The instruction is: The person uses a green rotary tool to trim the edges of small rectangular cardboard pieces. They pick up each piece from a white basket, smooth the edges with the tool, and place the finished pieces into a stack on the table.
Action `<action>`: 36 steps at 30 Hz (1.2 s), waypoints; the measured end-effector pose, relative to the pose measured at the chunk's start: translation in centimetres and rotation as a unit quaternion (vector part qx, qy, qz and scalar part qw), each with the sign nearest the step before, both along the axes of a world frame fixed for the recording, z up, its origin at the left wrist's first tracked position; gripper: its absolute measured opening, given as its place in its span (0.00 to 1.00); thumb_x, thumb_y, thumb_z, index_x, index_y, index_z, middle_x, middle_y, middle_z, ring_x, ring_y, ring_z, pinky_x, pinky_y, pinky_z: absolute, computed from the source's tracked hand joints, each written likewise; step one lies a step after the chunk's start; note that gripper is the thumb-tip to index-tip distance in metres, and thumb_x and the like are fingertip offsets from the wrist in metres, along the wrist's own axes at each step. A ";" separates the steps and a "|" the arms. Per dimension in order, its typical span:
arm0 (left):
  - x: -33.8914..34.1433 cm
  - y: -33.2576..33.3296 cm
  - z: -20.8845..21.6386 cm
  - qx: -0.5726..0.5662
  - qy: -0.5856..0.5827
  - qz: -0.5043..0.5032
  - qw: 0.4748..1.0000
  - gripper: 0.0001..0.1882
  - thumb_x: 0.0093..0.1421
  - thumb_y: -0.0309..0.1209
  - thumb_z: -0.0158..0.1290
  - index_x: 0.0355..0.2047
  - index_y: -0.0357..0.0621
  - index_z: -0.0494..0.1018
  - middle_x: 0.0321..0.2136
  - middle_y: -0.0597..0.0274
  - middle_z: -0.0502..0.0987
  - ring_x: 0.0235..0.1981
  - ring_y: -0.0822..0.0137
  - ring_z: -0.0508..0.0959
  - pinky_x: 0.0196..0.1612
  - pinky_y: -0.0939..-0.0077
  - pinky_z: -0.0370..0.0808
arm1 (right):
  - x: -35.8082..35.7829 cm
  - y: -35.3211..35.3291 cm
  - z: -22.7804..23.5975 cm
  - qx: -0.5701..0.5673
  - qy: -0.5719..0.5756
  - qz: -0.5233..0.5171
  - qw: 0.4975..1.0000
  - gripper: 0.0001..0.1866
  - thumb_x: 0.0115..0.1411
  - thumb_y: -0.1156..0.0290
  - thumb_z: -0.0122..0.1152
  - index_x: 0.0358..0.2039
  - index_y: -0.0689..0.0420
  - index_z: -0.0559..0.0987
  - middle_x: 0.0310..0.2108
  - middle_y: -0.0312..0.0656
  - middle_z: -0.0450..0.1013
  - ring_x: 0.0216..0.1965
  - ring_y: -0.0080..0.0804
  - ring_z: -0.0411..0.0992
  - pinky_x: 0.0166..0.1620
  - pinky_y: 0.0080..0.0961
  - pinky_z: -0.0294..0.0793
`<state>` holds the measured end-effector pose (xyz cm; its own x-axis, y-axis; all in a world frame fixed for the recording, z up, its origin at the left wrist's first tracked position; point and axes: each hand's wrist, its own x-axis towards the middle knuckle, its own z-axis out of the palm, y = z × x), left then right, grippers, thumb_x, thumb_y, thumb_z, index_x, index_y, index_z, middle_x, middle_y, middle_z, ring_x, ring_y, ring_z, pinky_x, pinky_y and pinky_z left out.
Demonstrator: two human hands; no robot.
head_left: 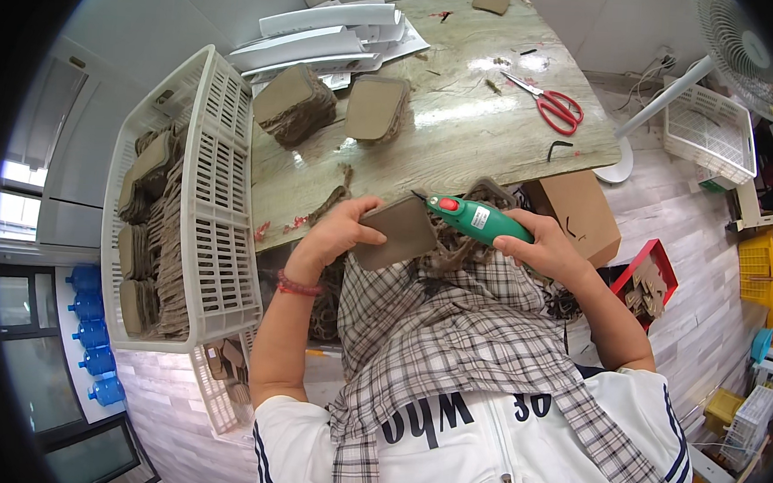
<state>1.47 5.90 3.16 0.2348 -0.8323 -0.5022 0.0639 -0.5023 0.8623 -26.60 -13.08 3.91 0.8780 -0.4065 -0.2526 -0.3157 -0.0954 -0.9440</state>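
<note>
Both my hands full. Left hand (338, 231) pinches brown pad (398, 233) by its left end, thumb on upper face; right hand (539, 244) wraps green tool (472, 218). Pad hangs just off near edge of table (472, 140), above checked apron (461, 321). Tool's dark tip (418, 195) at pad's far rim; can't tell if touching. For clean rim work, I'd brace pad firmly, guide tip lightly and evenly, away from left fingers and apron.
</note>
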 end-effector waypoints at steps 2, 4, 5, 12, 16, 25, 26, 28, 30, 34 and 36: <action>0.2 0.4 -0.1 -0.036 -0.022 0.064 0.997 0.13 0.49 0.19 0.60 0.36 0.40 0.75 0.31 0.66 0.79 0.33 0.75 0.77 0.38 0.79 0.73 | -0.1 0.0 -0.4 0.012 -0.005 0.004 1.000 0.22 0.58 0.61 0.65 0.47 0.63 0.76 0.27 0.37 0.75 0.23 0.18 0.70 0.27 0.18 0.70; 0.3 1.2 -1.0 -0.084 0.010 0.154 0.985 0.11 0.50 0.21 0.61 0.35 0.41 0.76 0.30 0.66 0.79 0.31 0.75 0.77 0.37 0.80 0.74 | 0.0 0.0 -0.6 0.016 -0.007 0.012 1.000 0.22 0.58 0.60 0.65 0.47 0.63 0.76 0.26 0.37 0.75 0.23 0.18 0.70 0.28 0.18 0.71; 0.2 1.5 -1.1 -0.108 0.026 0.198 0.974 0.10 0.50 0.22 0.62 0.34 0.41 0.76 0.29 0.66 0.79 0.30 0.75 0.78 0.37 0.80 0.74 | 0.0 0.0 -0.6 0.014 -0.005 0.017 1.000 0.22 0.58 0.60 0.65 0.47 0.63 0.76 0.26 0.37 0.75 0.23 0.18 0.70 0.28 0.19 0.71; -0.6 2.6 -1.8 -0.174 0.081 0.288 0.938 0.08 0.51 0.22 0.63 0.33 0.38 0.78 0.28 0.63 0.81 0.28 0.73 0.79 0.35 0.80 0.75 | 0.1 0.3 -1.2 -0.028 0.002 0.040 0.999 0.23 0.57 0.58 0.66 0.46 0.62 0.77 0.27 0.40 0.76 0.26 0.22 0.73 0.32 0.22 0.73; -0.7 2.8 -1.6 -0.171 0.044 0.280 0.944 0.07 0.52 0.21 0.63 0.32 0.37 0.78 0.29 0.62 0.81 0.28 0.73 0.79 0.35 0.79 0.76 | 0.1 0.4 -1.1 -0.069 -0.018 0.051 0.996 0.24 0.56 0.58 0.67 0.46 0.63 0.77 0.30 0.43 0.77 0.30 0.27 0.75 0.35 0.24 0.74; -1.5 2.2 -1.1 -0.158 0.019 0.240 0.958 0.08 0.51 0.20 0.63 0.32 0.35 0.78 0.28 0.60 0.81 0.27 0.72 0.80 0.32 0.80 0.77 | -0.1 0.6 -1.5 -0.147 -0.054 0.068 0.985 0.26 0.55 0.57 0.67 0.47 0.62 0.76 0.31 0.46 0.78 0.31 0.32 0.78 0.37 0.27 0.75; -1.6 2.2 -1.1 -0.157 0.020 0.235 0.959 0.08 0.51 0.20 0.63 0.32 0.35 0.78 0.28 0.60 0.81 0.26 0.73 0.80 0.32 0.80 0.77 | 0.0 0.7 -1.5 -0.151 -0.053 0.068 0.985 0.26 0.55 0.56 0.67 0.47 0.62 0.76 0.31 0.46 0.78 0.31 0.33 0.78 0.37 0.27 0.76; -2.0 1.9 -0.9 -0.152 0.020 0.224 0.962 0.08 0.50 0.20 0.63 0.31 0.35 0.78 0.27 0.60 0.81 0.26 0.73 0.80 0.32 0.80 0.77 | 0.1 0.8 -1.6 -0.160 -0.059 0.070 0.983 0.26 0.55 0.56 0.67 0.47 0.61 0.76 0.30 0.47 0.78 0.31 0.34 0.78 0.37 0.28 0.76; -2.2 1.7 -0.8 -0.137 0.017 0.215 0.967 0.08 0.50 0.20 0.63 0.31 0.35 0.78 0.27 0.60 0.81 0.26 0.73 0.80 0.31 0.80 0.77 | 0.2 0.9 -1.7 -0.172 -0.073 0.072 0.980 0.26 0.55 0.55 0.67 0.47 0.61 0.76 0.30 0.47 0.78 0.31 0.35 0.79 0.36 0.28 0.76; -2.6 1.3 -0.5 -0.113 0.009 0.184 0.976 0.09 0.50 0.20 0.63 0.32 0.34 0.78 0.27 0.60 0.81 0.26 0.73 0.80 0.31 0.80 0.77 | 0.5 1.2 -1.4 -0.144 -0.049 0.073 0.986 0.25 0.55 0.56 0.67 0.47 0.61 0.76 0.30 0.47 0.78 0.31 0.35 0.79 0.36 0.28 0.76; -2.7 1.1 -0.2 -0.099 0.012 0.161 0.982 0.09 0.49 0.20 0.63 0.32 0.34 0.78 0.27 0.61 0.81 0.26 0.74 0.80 0.32 0.81 0.77 | 0.8 1.5 -0.9 -0.127 -0.041 0.071 0.989 0.25 0.55 0.56 0.66 0.47 0.61 0.76 0.30 0.47 0.78 0.31 0.35 0.78 0.36 0.28 0.76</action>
